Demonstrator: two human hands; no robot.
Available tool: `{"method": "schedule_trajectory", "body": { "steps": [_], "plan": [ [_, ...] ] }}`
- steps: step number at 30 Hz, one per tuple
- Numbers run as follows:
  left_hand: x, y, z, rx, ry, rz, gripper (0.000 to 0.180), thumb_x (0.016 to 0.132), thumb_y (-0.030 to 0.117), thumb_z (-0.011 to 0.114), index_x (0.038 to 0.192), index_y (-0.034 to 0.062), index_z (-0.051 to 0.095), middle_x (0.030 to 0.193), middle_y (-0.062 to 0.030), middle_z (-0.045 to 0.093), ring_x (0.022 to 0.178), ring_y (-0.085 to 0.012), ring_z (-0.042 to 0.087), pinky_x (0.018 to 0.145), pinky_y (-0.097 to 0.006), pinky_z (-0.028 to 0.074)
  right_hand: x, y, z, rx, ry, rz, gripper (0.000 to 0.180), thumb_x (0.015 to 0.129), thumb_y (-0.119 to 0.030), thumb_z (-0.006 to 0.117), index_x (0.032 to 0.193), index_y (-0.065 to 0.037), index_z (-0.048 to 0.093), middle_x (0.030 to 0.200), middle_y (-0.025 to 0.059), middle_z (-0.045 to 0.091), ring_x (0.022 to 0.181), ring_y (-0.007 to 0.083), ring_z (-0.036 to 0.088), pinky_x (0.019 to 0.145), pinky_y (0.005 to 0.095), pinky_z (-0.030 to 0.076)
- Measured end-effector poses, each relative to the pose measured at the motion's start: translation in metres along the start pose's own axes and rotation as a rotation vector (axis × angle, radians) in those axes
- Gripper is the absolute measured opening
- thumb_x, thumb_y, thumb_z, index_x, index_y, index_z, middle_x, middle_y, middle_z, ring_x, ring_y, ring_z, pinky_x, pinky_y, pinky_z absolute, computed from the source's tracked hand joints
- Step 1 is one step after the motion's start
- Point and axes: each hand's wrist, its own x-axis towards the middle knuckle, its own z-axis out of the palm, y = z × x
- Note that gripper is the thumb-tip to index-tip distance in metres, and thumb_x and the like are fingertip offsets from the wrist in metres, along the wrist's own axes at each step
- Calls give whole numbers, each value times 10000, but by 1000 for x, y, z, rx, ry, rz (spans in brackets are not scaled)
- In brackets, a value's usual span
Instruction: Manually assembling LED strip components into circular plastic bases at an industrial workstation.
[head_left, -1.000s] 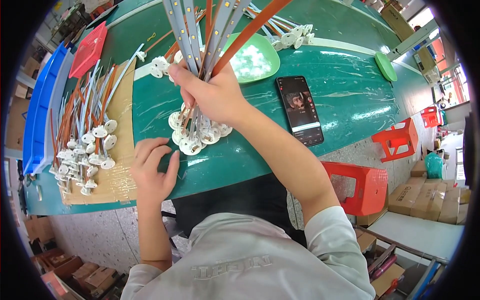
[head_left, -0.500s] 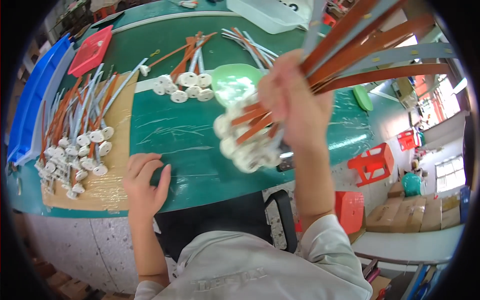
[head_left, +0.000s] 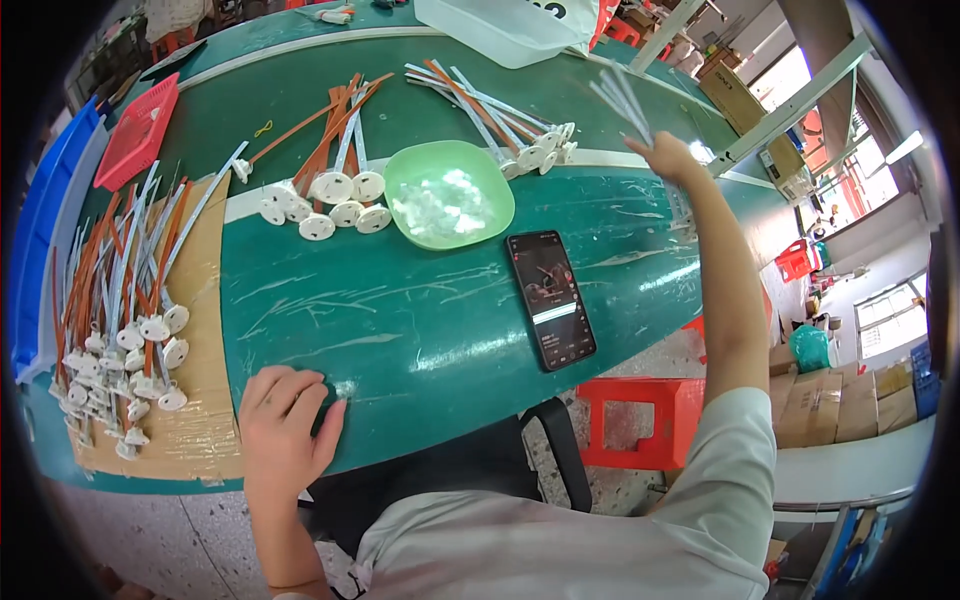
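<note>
My right hand [head_left: 668, 160] is stretched out to the far right, fingers closed on a few thin grey strips [head_left: 620, 100] smeared by motion. Something pale and blurred shows below that hand, too unclear to name. Near the table's front edge my left hand [head_left: 285, 420] rests on the green top, fingers bent, thumb apart, holding nothing. To its left, a heap of brown and grey strips with white round discs [head_left: 120, 350] lies on cardboard. Two smaller bunches lie farther back: one with discs [head_left: 332, 187] left of the green bowl, another with discs [head_left: 530, 157] behind it.
A light green bowl [head_left: 410, 160] holds shiny clear pieces. A phone [head_left: 552, 315] with a lit screen lies right of it. Pink basket [head_left: 140, 130] and blue tray [head_left: 50, 220] stand at the left, a clear bin [head_left: 500, 35] at the back. A red stool [head_left: 640, 450] stands by the table.
My right hand has moved right and away; the large brown-and-grey bundle it held is out of view. The bowl and phone are now uncovered. My left hand has stayed on the table.
</note>
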Motion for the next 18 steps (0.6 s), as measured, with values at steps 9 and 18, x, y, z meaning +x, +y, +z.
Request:
{"method": "schedule_trajectory", "body": {
  "steps": [9,18],
  "plan": [
    [3,-3,2,2,-63,-11,233,659,26,751,855,-2,628,945,-131,630,852,-352,573,719,-419,478,25,13,65,-106,-51,35,882,904,-742,387,1023,84,672,1022,321,660,1022,479,624,914,502,484],
    [4,-4,6,-54,-46,-33,244,657,-3,744,864,-4,613,939,-136,614,846,-343,564,729,-412,467,16,-11,64,-163,-68,120,855,889,-744,402,1237,13,596,1191,270,633,1130,425,603,977,473,473]
  ]
}}
